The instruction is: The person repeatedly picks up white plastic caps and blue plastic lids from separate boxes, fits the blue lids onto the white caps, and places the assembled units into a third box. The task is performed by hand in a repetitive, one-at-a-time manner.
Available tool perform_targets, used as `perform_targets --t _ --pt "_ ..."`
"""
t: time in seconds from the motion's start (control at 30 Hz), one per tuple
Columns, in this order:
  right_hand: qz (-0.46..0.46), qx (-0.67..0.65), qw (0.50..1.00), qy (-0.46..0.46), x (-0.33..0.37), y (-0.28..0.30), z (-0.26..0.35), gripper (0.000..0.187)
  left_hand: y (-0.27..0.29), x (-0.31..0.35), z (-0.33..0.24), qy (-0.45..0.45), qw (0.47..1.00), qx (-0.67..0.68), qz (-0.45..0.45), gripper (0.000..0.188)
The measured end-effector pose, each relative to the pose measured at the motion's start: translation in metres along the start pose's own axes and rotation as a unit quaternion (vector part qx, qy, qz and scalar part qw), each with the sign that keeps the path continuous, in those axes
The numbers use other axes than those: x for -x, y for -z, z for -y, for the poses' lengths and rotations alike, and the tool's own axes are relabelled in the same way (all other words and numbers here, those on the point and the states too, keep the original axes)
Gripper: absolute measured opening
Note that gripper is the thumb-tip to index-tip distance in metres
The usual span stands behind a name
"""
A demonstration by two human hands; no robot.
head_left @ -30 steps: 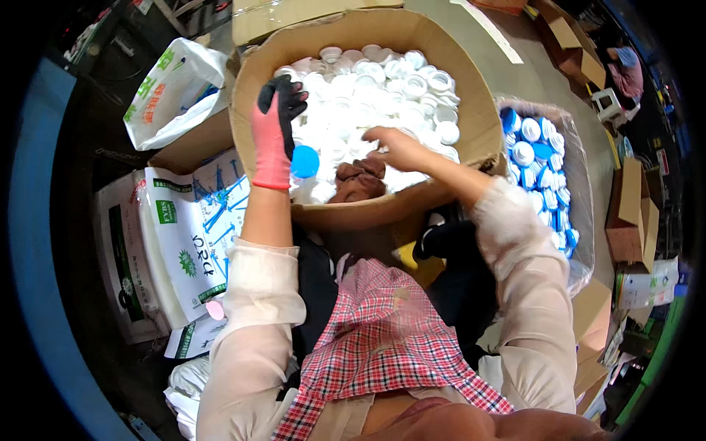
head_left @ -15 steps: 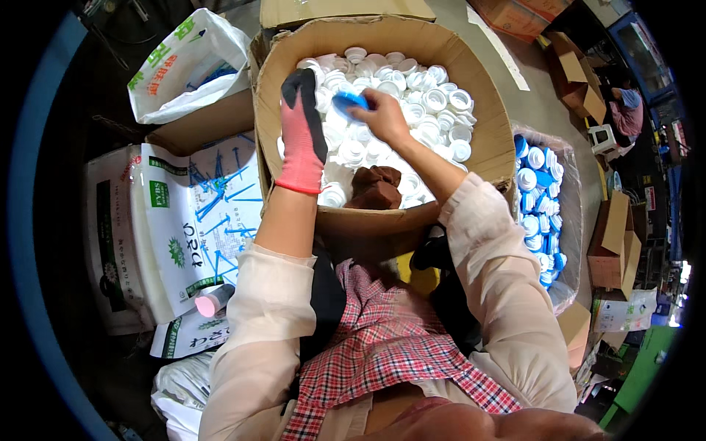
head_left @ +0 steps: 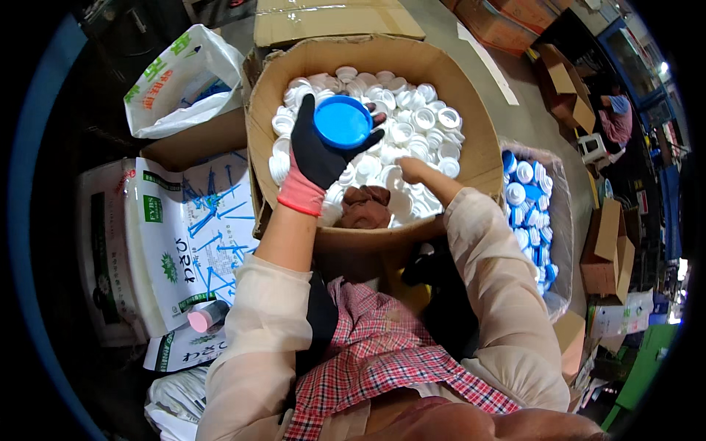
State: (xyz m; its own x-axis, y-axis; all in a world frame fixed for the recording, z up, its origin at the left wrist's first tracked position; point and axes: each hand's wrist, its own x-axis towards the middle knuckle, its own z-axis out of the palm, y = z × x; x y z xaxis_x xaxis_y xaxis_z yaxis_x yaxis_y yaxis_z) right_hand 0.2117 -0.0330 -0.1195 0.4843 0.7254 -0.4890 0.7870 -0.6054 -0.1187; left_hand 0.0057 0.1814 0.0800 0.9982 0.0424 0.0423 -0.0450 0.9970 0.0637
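Note:
My left hand, in a black-palmed glove with a pink cuff, cradles a round blue lid over the box. Its flat inside and raised rim face up, with thumb and fingers around the edge. Below and right of it, my bare right hand reaches into the heap of white plastic caps. The fingers of that hand curl down among the caps, and what they grip is hidden. A large cardboard box holds the heap. A crumpled brown cloth lies at its near side.
Right of the box stands a lined carton of blue-and-white caps. On the left, blue plastic sticks lie scattered on a printed white sheet beside a pink-ended cylinder. Behind them is a white bag. A person sits far right.
The left glove has turned palm up and now holds the blue lid, which the right hand had before. My right hand has let it go and moved down and right into the white caps.

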Motion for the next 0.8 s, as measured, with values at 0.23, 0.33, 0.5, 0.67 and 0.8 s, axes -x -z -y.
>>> perform_targets --t 0.23,0.33,0.5,0.67,0.8 --pt "-0.059 -0.040 0.991 -0.114 0.003 -0.001 0.008 0.022 -0.011 0.000 0.006 0.036 0.995 -0.004 0.096 0.077" --pt "-0.181 -0.104 0.976 -0.062 0.028 0.046 0.022 0.019 -0.015 -0.001 0.012 0.042 0.992 -0.039 0.111 0.077" --pt "-0.193 -0.673 0.702 0.134 0.109 0.127 0.054 0.015 -0.003 -0.002 0.024 0.076 0.985 -0.082 0.135 0.071" --pt "-0.212 -0.701 0.630 0.259 0.180 0.134 0.089 0.041 -0.004 -0.003 0.050 0.088 0.981 -0.088 0.152 0.069" --pt "-0.326 -0.632 0.675 0.198 0.202 0.144 0.082 0.066 -0.009 -0.002 0.064 -0.032 0.975 -0.189 0.114 0.059"
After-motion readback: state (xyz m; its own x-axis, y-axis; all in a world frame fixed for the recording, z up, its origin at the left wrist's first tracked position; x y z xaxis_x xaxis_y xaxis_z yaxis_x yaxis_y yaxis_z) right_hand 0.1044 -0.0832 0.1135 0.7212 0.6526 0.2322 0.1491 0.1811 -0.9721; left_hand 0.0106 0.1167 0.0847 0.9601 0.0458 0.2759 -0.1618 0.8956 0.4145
